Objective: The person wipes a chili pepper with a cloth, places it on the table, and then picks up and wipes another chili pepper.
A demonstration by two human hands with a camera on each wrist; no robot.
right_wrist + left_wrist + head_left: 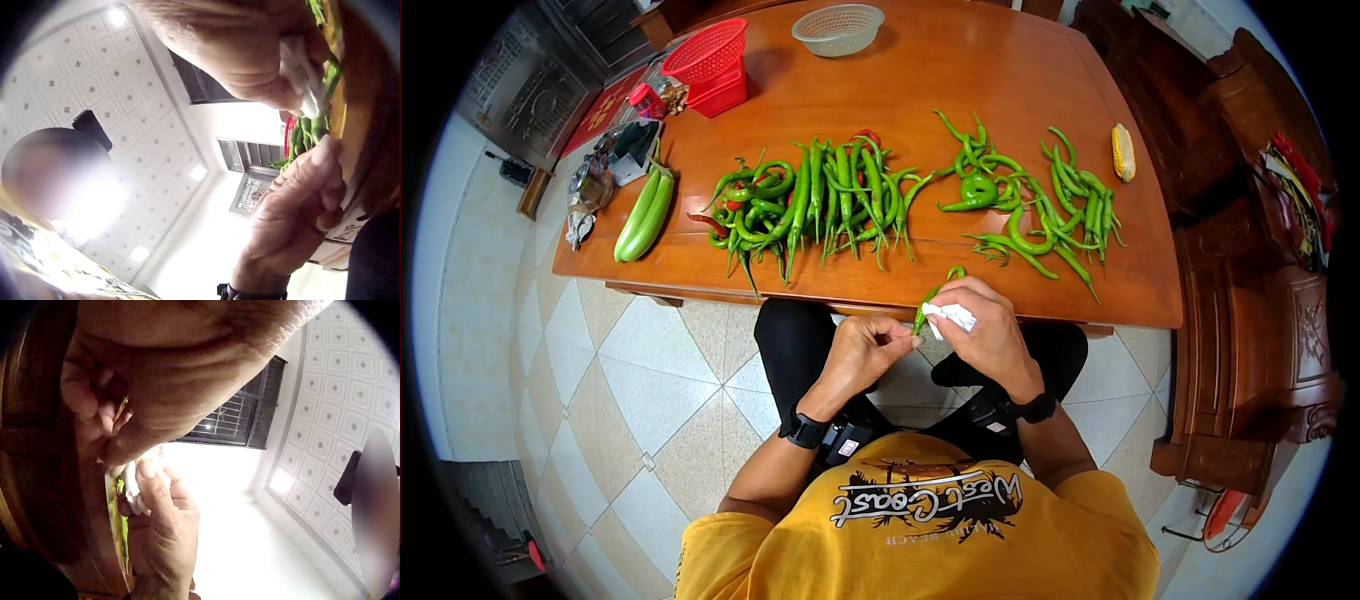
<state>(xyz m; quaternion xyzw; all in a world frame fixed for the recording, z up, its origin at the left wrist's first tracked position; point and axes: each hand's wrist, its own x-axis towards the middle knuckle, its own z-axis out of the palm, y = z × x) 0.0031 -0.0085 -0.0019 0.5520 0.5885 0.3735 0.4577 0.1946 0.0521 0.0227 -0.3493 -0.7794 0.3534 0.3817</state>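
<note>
Just off the table's front edge, the left hand (863,350) pinches the lower end of a green chili pepper (920,318) between thumb and finger. The right hand (985,335) holds a crumpled white tissue (952,318) around the same pepper, whose curved upper end shows above the fingers. In the right wrist view the tissue (302,75) presses against the pepper (331,78), with the left hand (290,212) at its tip. The left wrist view shows the right hand (165,531) with the tissue (132,487) close beside the left hand (150,381).
A dense pile of green peppers (830,195) lies left of centre on the wooden table (800,95), and a looser group (1040,230) lies to the right. Also there are a pale green eggplant (644,215), a red basket (718,75), a pale basket (838,32) and a corn cob (1123,153).
</note>
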